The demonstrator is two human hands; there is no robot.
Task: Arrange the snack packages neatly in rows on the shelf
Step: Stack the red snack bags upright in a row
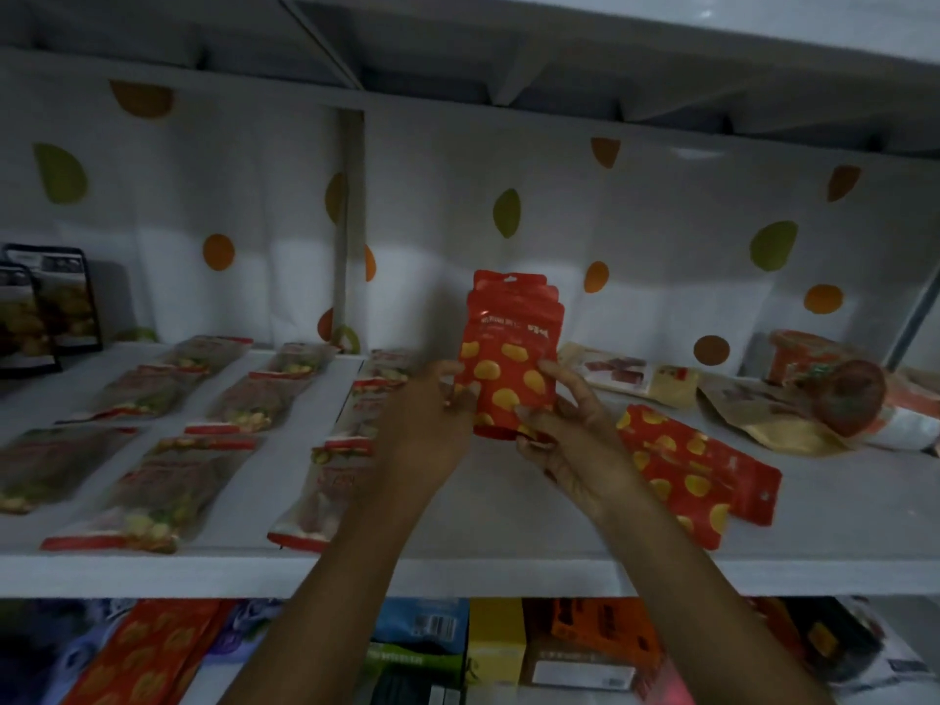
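Observation:
Upright between my hands is a small stack of red snack packages with yellow spots (511,348), held above the middle of the white shelf (508,572). My left hand (432,424) grips the stack's left edge. My right hand (564,424) grips its right edge and bottom. More of the same red packages (697,470) lie flat on the shelf to the right. Clear packages with red ends (152,480) lie in rows across the shelf's left half.
Two dark pouches (46,307) stand at the far left. Tan packages (630,376) and a heap of orange and white bags (854,394) lie at the back right. A spotted white backdrop hangs behind. The lower shelf holds boxes (496,638) and bags.

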